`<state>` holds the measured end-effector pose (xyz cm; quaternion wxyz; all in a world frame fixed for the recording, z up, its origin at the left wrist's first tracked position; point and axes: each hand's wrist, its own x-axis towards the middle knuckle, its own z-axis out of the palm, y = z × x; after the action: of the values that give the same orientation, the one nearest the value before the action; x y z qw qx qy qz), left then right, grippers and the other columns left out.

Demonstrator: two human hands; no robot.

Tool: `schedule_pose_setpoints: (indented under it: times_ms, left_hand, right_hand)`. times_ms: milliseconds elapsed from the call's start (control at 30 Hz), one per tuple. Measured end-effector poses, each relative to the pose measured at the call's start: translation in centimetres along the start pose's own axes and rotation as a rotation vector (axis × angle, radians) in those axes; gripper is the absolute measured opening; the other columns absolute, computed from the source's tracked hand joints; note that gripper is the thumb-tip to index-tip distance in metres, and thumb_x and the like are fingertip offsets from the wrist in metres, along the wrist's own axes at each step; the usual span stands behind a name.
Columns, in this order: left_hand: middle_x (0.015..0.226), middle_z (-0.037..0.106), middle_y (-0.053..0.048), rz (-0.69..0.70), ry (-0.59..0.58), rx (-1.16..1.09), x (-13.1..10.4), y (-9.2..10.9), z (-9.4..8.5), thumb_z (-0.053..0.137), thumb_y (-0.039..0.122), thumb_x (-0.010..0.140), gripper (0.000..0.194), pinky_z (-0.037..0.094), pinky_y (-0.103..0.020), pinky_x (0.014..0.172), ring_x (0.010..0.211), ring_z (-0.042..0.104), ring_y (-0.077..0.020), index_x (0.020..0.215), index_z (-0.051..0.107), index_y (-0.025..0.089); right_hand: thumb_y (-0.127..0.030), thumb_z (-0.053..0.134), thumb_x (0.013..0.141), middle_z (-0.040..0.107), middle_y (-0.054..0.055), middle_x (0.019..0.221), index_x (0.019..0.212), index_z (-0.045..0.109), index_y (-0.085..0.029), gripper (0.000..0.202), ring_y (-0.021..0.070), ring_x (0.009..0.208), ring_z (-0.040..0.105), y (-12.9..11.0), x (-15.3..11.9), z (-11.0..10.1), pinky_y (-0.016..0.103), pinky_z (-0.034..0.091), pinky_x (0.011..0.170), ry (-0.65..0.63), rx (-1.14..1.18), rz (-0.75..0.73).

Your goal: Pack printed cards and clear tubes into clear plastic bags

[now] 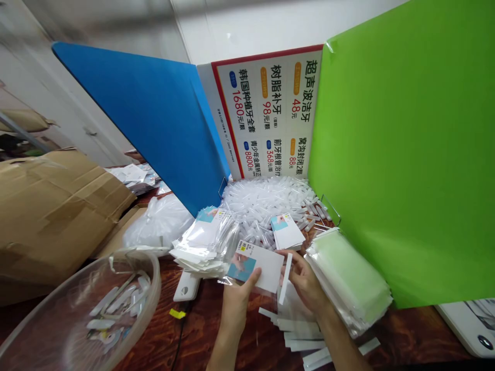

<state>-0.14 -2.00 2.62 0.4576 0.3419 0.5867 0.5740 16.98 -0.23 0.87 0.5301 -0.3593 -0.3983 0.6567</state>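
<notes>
My left hand (240, 293) grips a printed card (266, 270) in a clear plastic bag, its thumb pressed on the front. The card is white with a blue picture and a yellow mark. At the bag's right end, my right hand (303, 275) has its fingers closed round a narrow white strip (285, 281); the exact fingertip contact is partly hidden. Similar loose strips (303, 342) lie on the table under the right forearm. Behind the hands are a small stack of cards (288, 238) and a heap of small clear-and-white plastic pieces (266, 198).
Left of the hands sit a pile of bagged cards (207, 242), a white device (186, 286), a clear tub (152, 288) and a cardboard box (50, 216). Clear bags (348, 278) are stacked at right. Blue (154, 113), printed (286, 108) and green (406, 154) panels stand around the heap.
</notes>
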Motion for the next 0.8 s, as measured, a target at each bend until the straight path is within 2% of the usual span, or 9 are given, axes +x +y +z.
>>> schedule_pose_setpoints:
  times_ms: [133, 233, 300, 400, 467, 533, 600, 700, 800]
  left_hand:
    - [0.140, 0.061, -0.010, 0.078, -0.019, 0.039, 0.7, 0.6, 0.0, 0.083, 0.040, 0.068, 0.080, 0.050, -0.037, 0.101, 0.126, 0.060, -0.0278, 0.138, 0.049, 0.023]
    - [0.118, 0.072, -0.013, 0.060, 0.004, 0.074, 2.9, 3.1, -2.1, 0.084, 0.048, 0.064, 0.069, 0.056, -0.037, 0.088, 0.106, 0.069, -0.0286, 0.123, 0.061, 0.018]
    - [0.098, 0.075, -0.010, 0.110, 0.140, 0.149, 5.1, 5.6, -4.4, 0.081, 0.056, 0.064, 0.065, 0.056, -0.034, 0.071, 0.083, 0.071, -0.0252, 0.113, 0.065, 0.017]
    - [0.072, 0.068, -0.001, 0.274, 0.348, 0.509, 9.2, 9.0, -7.8, 0.074, 0.060, 0.069, 0.052, 0.046, -0.026, 0.056, 0.063, 0.061, -0.0186, 0.098, 0.067, 0.018]
    - [0.063, 0.063, -0.001, 0.305, 0.309, 0.874, 11.9, 10.4, -9.6, 0.070, 0.058, 0.072, 0.041, 0.042, -0.027, 0.057, 0.062, 0.058, -0.0195, 0.084, 0.066, 0.019]
    - [0.072, 0.066, -0.006, 0.301, 0.213, 1.157, 14.3, 10.8, -10.8, 0.069, 0.055, 0.072, 0.038, 0.044, -0.030, 0.065, 0.073, 0.062, -0.0249, 0.081, 0.068, 0.018]
    - [0.094, 0.070, -0.015, 0.341, 0.175, 1.291, 15.8, 10.5, -11.2, 0.069, 0.054, 0.072, 0.044, 0.047, -0.035, 0.078, 0.092, 0.064, -0.0320, 0.092, 0.072, 0.015]
    - [0.115, 0.066, -0.022, 0.421, 0.198, 1.365, 16.6, 9.4, -11.2, 0.065, 0.056, 0.076, 0.060, 0.046, -0.042, 0.093, 0.110, 0.060, -0.0384, 0.114, 0.071, 0.010]
    - [0.122, 0.066, -0.022, 0.392, 0.191, 1.355, 16.4, 8.7, -11.1, 0.060, 0.059, 0.079, 0.067, 0.045, -0.046, 0.095, 0.114, 0.059, -0.0401, 0.123, 0.068, 0.010]
  right_hand:
    - [-0.044, 0.075, 0.080, 0.056, -0.004, 0.064, 0.116, 0.060, -0.025, 0.043, 0.0166, 0.058, 0.056, 0.5, -0.1, 2.2, 0.028, 0.047, 0.054, -0.033, 0.125, 0.058]
    - [-0.036, 0.080, 0.075, 0.062, -0.001, 0.079, 0.110, 0.065, -0.025, 0.040, 0.0135, 0.060, 0.055, 0.3, 0.7, 2.4, 0.026, 0.046, 0.054, -0.025, 0.085, 0.022]
    - [-0.033, 0.081, 0.074, 0.062, -0.001, 0.089, 0.109, 0.067, -0.025, 0.038, 0.0078, 0.052, 0.047, 0.0, 1.4, 1.9, 0.022, 0.039, 0.046, -0.004, 0.037, -0.011]
    - [-0.031, 0.078, 0.076, 0.060, -0.002, 0.094, 0.111, 0.068, -0.027, 0.036, 0.0017, 0.043, 0.026, -1.0, 2.3, 1.0, 0.020, 0.021, 0.038, 0.027, 0.080, -0.053]
    - [-0.031, 0.074, 0.079, 0.060, -0.001, 0.096, 0.114, 0.067, -0.027, 0.036, 0.0013, 0.041, 0.020, -1.8, 2.5, 0.8, 0.022, 0.020, 0.038, 0.034, 0.165, -0.081]
    - [-0.033, 0.066, 0.083, 0.062, 0.000, 0.099, 0.118, 0.065, -0.027, 0.036, 0.0015, 0.039, 0.019, -2.4, 2.4, 0.9, 0.023, 0.027, 0.041, 0.034, 0.247, -0.109]
    - [-0.035, 0.057, 0.086, 0.063, 0.002, 0.100, 0.121, 0.064, -0.026, 0.036, 0.0021, 0.038, 0.020, -2.8, 2.2, 1.2, 0.026, 0.034, 0.046, 0.029, 0.293, -0.128]
    - [-0.038, 0.051, 0.088, 0.065, 0.002, 0.101, 0.122, 0.063, -0.026, 0.038, 0.0036, 0.037, 0.019, -3.0, 1.9, 1.5, 0.028, 0.035, 0.048, 0.032, 0.301, -0.133]
    - [-0.037, 0.053, 0.088, 0.066, 0.002, 0.101, 0.121, 0.064, -0.027, 0.036, 0.0039, 0.037, 0.018, -2.8, 1.8, 1.7, 0.028, 0.035, 0.048, 0.030, 0.327, -0.137]
